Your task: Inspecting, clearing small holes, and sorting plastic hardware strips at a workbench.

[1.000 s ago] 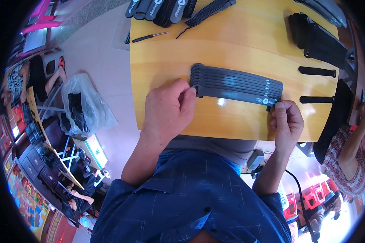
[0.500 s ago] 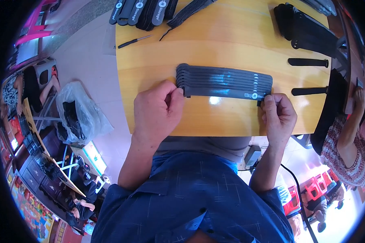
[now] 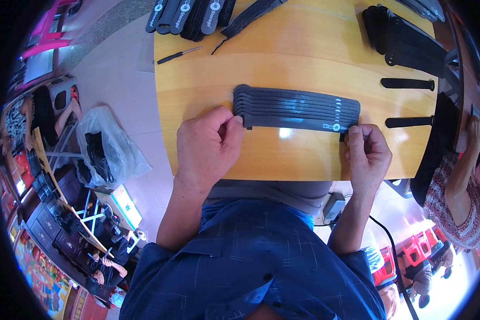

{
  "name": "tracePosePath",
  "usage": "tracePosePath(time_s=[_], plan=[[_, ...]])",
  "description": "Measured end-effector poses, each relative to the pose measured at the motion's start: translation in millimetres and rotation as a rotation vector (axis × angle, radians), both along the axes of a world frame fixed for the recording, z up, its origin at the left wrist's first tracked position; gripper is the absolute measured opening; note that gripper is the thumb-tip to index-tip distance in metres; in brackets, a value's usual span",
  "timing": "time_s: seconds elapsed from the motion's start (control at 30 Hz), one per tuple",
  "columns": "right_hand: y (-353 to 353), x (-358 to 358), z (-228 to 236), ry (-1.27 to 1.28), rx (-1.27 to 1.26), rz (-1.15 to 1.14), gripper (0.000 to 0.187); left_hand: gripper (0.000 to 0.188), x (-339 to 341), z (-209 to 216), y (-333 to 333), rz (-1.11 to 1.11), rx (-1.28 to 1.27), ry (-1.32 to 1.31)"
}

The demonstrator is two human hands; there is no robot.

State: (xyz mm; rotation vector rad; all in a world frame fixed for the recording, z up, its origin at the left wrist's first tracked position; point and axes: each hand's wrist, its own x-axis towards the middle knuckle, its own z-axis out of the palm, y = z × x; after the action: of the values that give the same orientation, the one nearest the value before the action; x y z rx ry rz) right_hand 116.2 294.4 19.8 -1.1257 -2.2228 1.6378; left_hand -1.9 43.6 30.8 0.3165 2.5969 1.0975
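A fanned stack of grey-black fabric straps (image 3: 293, 109) lies across the wooden table in front of me, each overlapping the one behind it. My left hand (image 3: 210, 146) pinches the rounded left end of the nearest strap. At the other end, my right hand (image 3: 369, 154) grips the same strap's right tip between thumb and fingers. A bit of black material shows under the strap beside each hand. The fingertips partly cover both ends of this strap.
Two single black straps (image 3: 408, 84) lie at the table's right, below a bundle of black straps (image 3: 405, 40). More grey straps (image 3: 189, 16) and a small screwdriver (image 3: 178, 55) are at the far left. A clear plastic bag (image 3: 112, 149) stands left of the wooden table (image 3: 197, 80). Another person's arm (image 3: 464, 160) is at the right.
The view has shifted slightly. Both hands keep their hold on the nearest strap, with hardly any visible movement.
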Motion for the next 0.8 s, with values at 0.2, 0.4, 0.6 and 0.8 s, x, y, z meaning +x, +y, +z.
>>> tracePosePath(time_s=[0.2,0.4,0.6,0.8], plan=[[2.4,3.2,-4.1,-0.009,0.044,0.008,0.015,0.021,-0.4,0.3,1.1,-0.013,-0.011,-0.016],[-3.4,-1.2,-6.1,0.026,0.144,0.031,0.016,0.024,-0.4,1.3,-1.5,0.000,-0.031,-0.031],[0.2,-1.8,-5.2,0.026,0.230,0.052,0.017,0.021,-2.7,-0.7,0.4,-0.014,-0.035,0.025],[3.2,-1.9,-13.4,0.029,0.326,0.065,0.016,0.021,-2.8,-1.2,-2.5,-0.013,-0.084,0.012]])
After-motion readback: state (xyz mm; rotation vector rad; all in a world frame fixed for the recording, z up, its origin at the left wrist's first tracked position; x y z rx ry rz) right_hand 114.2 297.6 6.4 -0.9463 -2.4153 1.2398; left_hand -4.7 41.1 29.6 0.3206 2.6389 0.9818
